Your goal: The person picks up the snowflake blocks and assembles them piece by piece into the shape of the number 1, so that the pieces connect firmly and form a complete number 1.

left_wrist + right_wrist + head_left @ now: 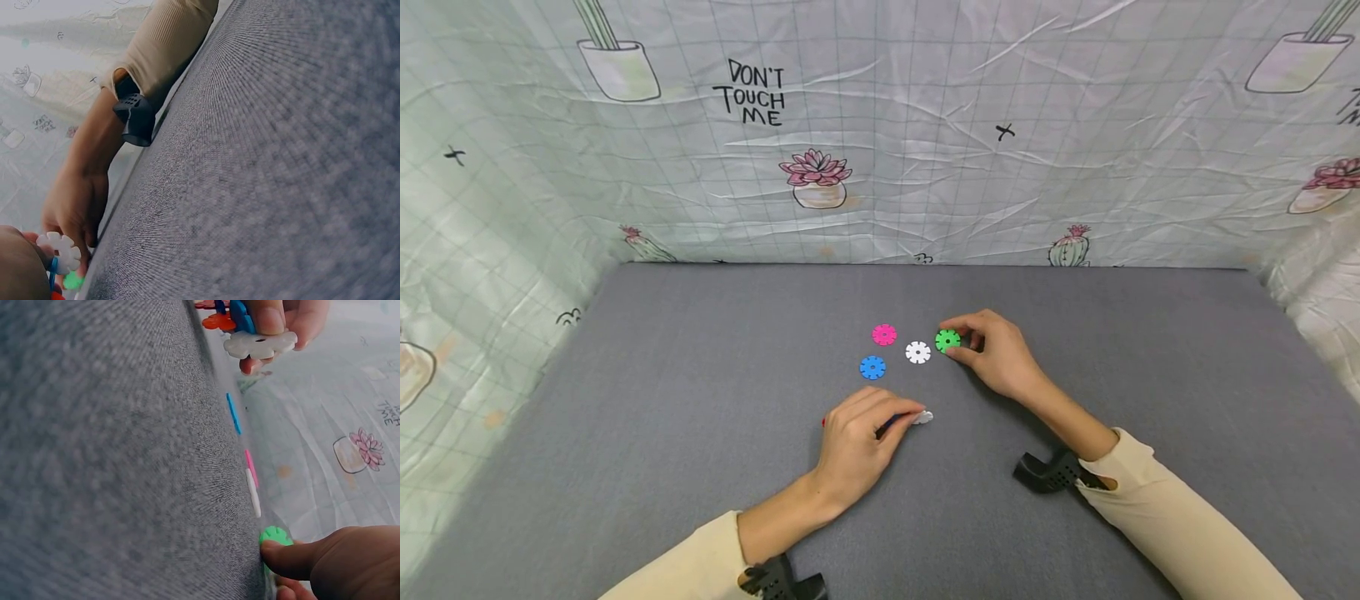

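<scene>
My left hand (853,442) pinches a white notched disc (250,345) between thumb and fingers. A blue disc (241,317) is joined to it, and an orange disc (217,322) follows in the same chain. From above, most of this chain is hidden under the hand. My right hand (1003,358) grips a green notched disc (947,340) at its edge, thumb on the near side, close over the table. Just left of the green disc lies a loose white disc (917,352). Beyond the left hand are a pink disc (883,335) and a blue disc (872,367), both flat.
The grey cloth-covered table (700,375) runs back to a hanging patterned sheet (925,133), which also encloses both sides. Black wrist cameras sit on both forearms, the right one (1048,472) close above the table.
</scene>
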Action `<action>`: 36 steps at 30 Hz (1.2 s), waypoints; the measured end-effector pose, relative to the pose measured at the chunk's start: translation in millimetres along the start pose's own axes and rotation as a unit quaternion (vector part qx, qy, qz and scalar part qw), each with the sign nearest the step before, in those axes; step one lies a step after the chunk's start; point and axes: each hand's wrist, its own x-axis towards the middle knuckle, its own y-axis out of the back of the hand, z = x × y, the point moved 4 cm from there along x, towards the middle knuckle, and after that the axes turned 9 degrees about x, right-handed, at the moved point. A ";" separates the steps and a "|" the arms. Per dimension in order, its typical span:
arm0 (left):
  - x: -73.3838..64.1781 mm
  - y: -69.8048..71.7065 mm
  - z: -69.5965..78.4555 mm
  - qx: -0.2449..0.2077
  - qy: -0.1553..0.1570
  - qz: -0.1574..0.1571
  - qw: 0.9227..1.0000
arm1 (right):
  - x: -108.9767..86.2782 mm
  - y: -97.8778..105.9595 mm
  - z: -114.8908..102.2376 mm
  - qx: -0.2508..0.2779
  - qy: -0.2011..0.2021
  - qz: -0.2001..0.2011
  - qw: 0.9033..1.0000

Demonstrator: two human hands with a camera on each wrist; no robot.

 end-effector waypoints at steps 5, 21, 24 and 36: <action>1.0 0.3 0.5 0.001 0.002 -0.001 1.000 | -3.1 2.0 -5.6 -0.003 0.026 0.007 1.000; 2.2 1.1 1.1 0.009 0.006 -0.005 1.000 | -41.7 11.7 -9.1 0.186 -0.117 -0.066 0.973; 1.9 1.3 0.8 0.012 0.005 -0.004 1.000 | -49.3 10.9 -11.7 0.221 -0.137 -0.084 0.962; 1.5 1.0 -0.5 0.016 0.005 0.000 1.000 | -72.2 -4.8 -18.7 0.365 -0.165 -0.125 0.908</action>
